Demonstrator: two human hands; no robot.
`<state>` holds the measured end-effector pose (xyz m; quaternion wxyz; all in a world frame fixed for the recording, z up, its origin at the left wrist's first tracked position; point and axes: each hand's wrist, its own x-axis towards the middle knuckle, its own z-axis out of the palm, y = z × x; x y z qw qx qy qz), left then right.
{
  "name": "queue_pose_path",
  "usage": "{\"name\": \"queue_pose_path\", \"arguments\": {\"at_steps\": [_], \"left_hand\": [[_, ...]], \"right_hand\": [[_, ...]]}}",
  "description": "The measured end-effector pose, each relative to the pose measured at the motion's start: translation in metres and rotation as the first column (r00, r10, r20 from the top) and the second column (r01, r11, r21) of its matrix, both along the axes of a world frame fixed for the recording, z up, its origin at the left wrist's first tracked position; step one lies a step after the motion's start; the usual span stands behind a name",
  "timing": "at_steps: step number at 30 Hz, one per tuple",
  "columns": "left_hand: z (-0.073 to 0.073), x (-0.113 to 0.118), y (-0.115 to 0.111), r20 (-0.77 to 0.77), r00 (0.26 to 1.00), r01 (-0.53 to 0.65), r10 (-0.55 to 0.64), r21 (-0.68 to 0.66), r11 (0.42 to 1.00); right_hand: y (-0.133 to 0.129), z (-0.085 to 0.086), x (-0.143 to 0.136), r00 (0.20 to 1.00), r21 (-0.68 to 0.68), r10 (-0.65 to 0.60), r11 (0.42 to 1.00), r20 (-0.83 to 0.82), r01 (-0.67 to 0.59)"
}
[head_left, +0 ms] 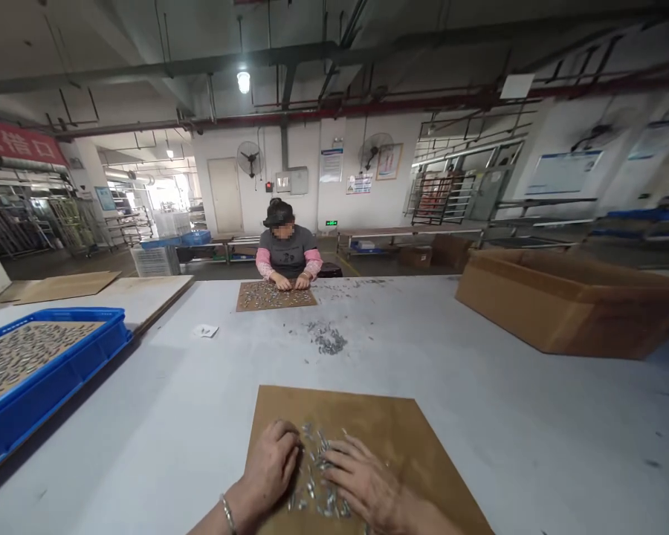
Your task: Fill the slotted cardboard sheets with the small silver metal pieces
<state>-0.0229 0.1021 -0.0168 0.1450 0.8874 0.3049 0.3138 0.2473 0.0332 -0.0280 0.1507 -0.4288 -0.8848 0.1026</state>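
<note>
Small shiny metal pieces (pixel 311 487) lie scattered on a brown cardboard sheet (pixel 390 423) at the near edge of the white table. At the left of these pieces rests my left hand (pixel 273 461), its fingers curled together; whether it holds a piece is hidden. My right hand (pixel 362 479) lies over the right side of the pieces with its fingers stretched out and apart, touching some of them. A silver bracelet (pixel 227 513) circles my left wrist.
A heap of metal pieces (pixel 328 340) lies mid-table. Beyond it a person (pixel 287 249) works over another cardboard sheet (pixel 245 301). A blue tray (pixel 61 377) with pieces stands at left, a large cardboard box (pixel 557 316) at right, and a white scrap (pixel 206 331) left of centre.
</note>
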Motion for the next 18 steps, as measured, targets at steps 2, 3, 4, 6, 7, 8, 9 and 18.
{"name": "queue_pose_path", "arguments": {"at_steps": [2,3,4,6,7,8,9,18], "left_hand": [[-0.001,0.007,0.028,0.058,0.998,-0.032,0.034,-0.025,0.999],[-0.005,0.01,0.04,0.079,0.996,-0.047,0.05,-0.04,0.998],[-0.009,0.013,0.051,0.1,0.993,-0.063,0.068,-0.055,0.997],[-0.022,0.018,0.065,0.139,0.984,-0.101,0.113,-0.09,0.991],[-0.028,0.02,0.07,0.154,0.979,-0.115,0.131,-0.107,0.988],[-0.034,0.021,0.072,0.165,0.976,-0.121,0.14,-0.119,0.985],[-0.039,0.022,0.074,0.166,0.977,-0.11,0.13,-0.128,0.986],[-0.073,0.021,0.089,0.158,0.987,0.021,-0.01,-0.071,0.997]], "right_hand": [[0.033,-0.005,0.022,0.992,0.011,-0.124,0.992,-0.035,0.124],[0.054,-0.008,0.037,0.97,0.003,-0.235,0.972,-0.053,0.236],[0.077,-0.01,0.052,0.93,-0.018,-0.361,0.932,-0.062,0.361],[0.129,-0.014,0.079,0.806,-0.091,-0.592,0.804,-0.024,0.588],[0.155,-0.018,0.088,0.736,-0.119,-0.677,0.73,0.018,0.673],[0.181,-0.022,0.094,0.676,-0.141,-0.733,0.664,0.071,0.735],[0.206,-0.026,0.096,0.636,-0.147,-0.763,0.62,0.116,0.771],[0.363,-0.029,0.044,0.652,0.003,-0.753,0.655,0.091,0.756]]}}
